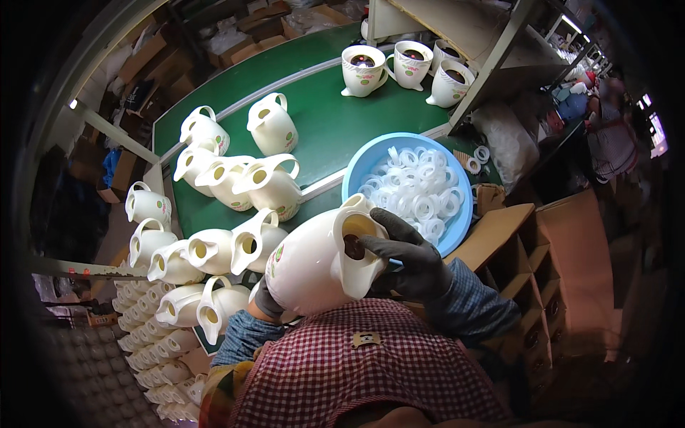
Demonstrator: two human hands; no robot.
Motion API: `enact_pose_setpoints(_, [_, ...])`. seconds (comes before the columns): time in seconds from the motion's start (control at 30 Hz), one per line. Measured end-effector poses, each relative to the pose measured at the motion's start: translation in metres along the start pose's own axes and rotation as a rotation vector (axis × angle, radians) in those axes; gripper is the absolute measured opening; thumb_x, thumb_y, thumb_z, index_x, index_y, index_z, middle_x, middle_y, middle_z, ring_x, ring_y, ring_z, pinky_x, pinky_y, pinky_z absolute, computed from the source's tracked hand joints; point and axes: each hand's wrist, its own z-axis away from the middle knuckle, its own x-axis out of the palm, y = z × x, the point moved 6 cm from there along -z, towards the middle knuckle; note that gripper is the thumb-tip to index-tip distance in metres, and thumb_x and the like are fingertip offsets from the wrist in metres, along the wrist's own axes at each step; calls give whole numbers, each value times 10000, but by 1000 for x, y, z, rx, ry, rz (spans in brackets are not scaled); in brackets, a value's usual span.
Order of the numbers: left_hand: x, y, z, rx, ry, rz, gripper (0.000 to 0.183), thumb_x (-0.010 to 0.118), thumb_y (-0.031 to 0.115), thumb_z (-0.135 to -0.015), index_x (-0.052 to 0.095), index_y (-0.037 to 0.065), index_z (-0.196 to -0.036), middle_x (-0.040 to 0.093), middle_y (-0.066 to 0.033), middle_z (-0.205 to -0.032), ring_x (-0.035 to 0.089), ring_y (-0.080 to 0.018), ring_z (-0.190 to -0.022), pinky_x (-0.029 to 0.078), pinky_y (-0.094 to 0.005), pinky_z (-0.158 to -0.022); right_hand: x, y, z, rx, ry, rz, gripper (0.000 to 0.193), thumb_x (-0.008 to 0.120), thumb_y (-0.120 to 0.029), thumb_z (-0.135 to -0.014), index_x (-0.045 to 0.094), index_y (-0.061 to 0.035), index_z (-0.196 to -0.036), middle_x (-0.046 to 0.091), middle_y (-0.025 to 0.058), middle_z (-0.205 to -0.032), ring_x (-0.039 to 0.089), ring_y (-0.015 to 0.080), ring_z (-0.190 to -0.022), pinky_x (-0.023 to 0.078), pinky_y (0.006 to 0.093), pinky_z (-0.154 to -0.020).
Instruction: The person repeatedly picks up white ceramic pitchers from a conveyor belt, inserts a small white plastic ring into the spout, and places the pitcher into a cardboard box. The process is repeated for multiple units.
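Observation:
In front of my chest a white jug with a pink and green print lies tilted, its mouth toward my right. My left hand, in a dark glove, is closed round its lower left side; most of those fingers are hidden behind it. My grey-gloved right hand grips the jug's rim, with fingers reaching over the mouth and others by the spout. Inside the mouth shows a dark brown round area, which I cannot make out clearly. Just beyond stands a light blue basin full of translucent white rings.
Several similar jugs stand on the green table to the left. White jugs with dark round insides stand at the far right. A divided cardboard box is at my right; stacked jugs are low at left.

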Motion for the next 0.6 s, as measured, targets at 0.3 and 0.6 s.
enact_pose_setpoints(0.3, [15, -22, -4, -97, -25, 273, 827, 815, 358, -858, 436, 66, -1533, 495, -159, -1526, 486, -308, -1397, 419, -445, -1157, -8, 8, 7, -12, 29, -36, 648, 887, -155, -807, 608, -9, -1374, 406, 282, -1581, 429, 415, -1470, 407, 500, -1188])
enact_pose_setpoints(0.6, [32, -69, 26, -409, 50, 912, 840, 812, 334, -874, 401, 61, -1553, 450, -152, -1573, 453, -287, -1432, 414, -438, -1167, -18, 14, 14, 126, 61, -8, 835, 858, -246, -844, 446, -19, -1534, 356, 277, -1618, 362, 417, -1509, 358, 509, -1212])
